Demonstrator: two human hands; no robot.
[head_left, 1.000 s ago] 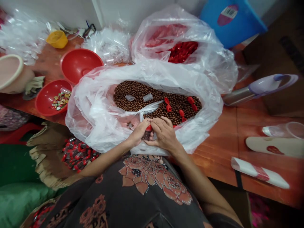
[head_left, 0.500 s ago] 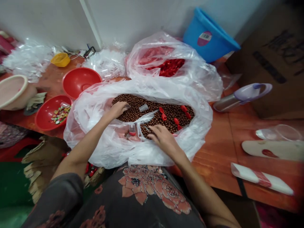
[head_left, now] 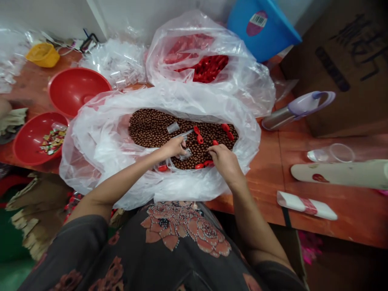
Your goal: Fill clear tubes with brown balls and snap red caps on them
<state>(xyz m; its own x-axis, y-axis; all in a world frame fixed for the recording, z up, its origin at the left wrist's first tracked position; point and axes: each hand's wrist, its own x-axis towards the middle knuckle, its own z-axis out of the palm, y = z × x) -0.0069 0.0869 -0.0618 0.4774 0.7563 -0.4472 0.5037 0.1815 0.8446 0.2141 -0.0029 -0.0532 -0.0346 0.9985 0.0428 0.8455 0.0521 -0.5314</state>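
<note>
My left hand (head_left: 175, 147) is closed on a small clear plastic tube (head_left: 186, 154), held low over brown chocolate balls (head_left: 151, 127). My right hand (head_left: 226, 162) has its fingers pinched together at a red plastic cap (head_left: 215, 142), partly hidden by them. The balls fill a wide white plastic bag (head_left: 91, 141) with its mouth spread open. On the balls lie another clear tube (head_left: 173, 127) and several red two-lobed caps (head_left: 198, 135). A red-capped tube (head_left: 163, 167) rests on the bag's near fold, left of the balls.
Behind stands a clear bag (head_left: 254, 81) of red caps. Red bowls (head_left: 79, 89) are at left, one with wrapped sweets (head_left: 52, 141), beside piled clear tubes (head_left: 118, 60). At right are a flask (head_left: 279, 118), stacked cups (head_left: 339, 173), and a carton (head_left: 321, 72); a blue bucket (head_left: 266, 32) stands behind.
My left hand has moved right from the left side of the balls to the middle. My right hand has shifted right to a red cap. The whole view has shifted.
</note>
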